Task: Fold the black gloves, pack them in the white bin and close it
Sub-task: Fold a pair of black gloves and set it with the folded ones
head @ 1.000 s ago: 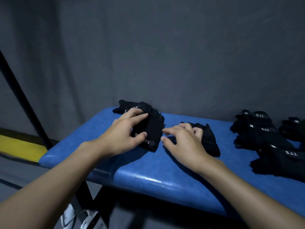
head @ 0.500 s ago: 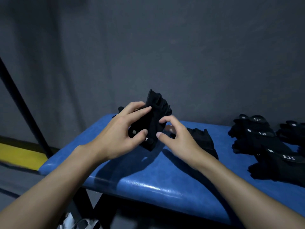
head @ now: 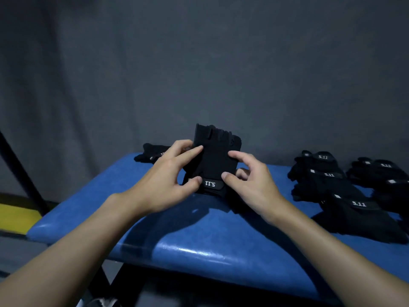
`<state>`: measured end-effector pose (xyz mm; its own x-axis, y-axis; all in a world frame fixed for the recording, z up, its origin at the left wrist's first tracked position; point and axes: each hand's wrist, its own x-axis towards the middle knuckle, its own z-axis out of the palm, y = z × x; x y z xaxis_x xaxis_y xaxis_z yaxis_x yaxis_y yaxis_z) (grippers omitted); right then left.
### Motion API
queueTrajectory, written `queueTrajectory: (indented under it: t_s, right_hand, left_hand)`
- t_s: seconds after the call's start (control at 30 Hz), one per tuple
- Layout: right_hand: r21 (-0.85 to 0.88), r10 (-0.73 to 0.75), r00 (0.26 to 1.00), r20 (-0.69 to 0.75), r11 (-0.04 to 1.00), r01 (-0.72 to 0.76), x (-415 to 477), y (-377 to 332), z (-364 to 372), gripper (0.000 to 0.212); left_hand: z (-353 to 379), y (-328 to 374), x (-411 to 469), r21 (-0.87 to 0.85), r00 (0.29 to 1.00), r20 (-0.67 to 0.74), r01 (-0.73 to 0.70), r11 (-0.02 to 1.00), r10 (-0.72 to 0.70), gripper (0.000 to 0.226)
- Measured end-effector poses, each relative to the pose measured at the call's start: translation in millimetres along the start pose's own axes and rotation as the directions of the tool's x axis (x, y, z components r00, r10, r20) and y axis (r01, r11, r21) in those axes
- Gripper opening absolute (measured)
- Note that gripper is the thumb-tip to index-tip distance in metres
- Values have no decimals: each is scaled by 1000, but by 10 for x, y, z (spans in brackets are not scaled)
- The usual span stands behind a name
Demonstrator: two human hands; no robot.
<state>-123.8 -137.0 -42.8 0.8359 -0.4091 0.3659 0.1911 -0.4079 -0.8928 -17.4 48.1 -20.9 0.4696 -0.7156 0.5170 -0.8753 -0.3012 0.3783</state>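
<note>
A black fingerless glove (head: 215,160) with a white "5.11" label stands upright above the blue bench, cuff down and finger ends up. My left hand (head: 168,180) grips its left edge, thumb at the cuff and fingers on the palm side. My right hand (head: 250,180) pinches its right edge between thumb and forefinger. Another black glove (head: 152,152) lies flat behind my left hand. A further glove under my right hand is mostly hidden. The white bin is not in view.
The blue padded bench (head: 199,238) ends at its left edge near a black pole (head: 20,171). A pile of several black gloves (head: 345,191) covers the bench's right side. A grey curtain hangs close behind. A yellow floor stripe (head: 17,218) shows at left.
Both hands lifted one glove from lying flat on the bench and turned it upright with its label facing me. The glove beneath it is now uncovered at the left.
</note>
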Motion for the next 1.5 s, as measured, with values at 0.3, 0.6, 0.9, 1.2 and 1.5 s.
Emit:
queueTrajectory:
  t_s: [0.3, 0.6, 0.9, 1.2, 1.5]
  right_hand:
    - [-190, 208, 975, -82, 957, -220, -10, 146, -508, 45]
    - [-257, 263, 961, -83, 926, -276, -52, 198, -562, 23]
    - [-320, 323, 944, -66, 890, -326, -94, 187, -638, 3]
    - [-427, 193, 976, -102, 877, -218, -269, 249, -664, 27]
    - [-568, 218, 972, -91, 790, -230, -315, 271, -581, 29]
  left_hand:
    - [478, 274, 274, 43, 980, 185, 61, 997, -68, 58]
    - [678, 265, 360, 49, 959, 249, 127, 991, -136, 66]
    - [810, 194, 370, 128, 918, 339, 171, 977, -205, 52]
    - [785, 221, 325, 131, 915, 365, 133, 982, -173, 56]
    - [777, 257, 289, 150, 891, 409, 147, 978, -197, 64]
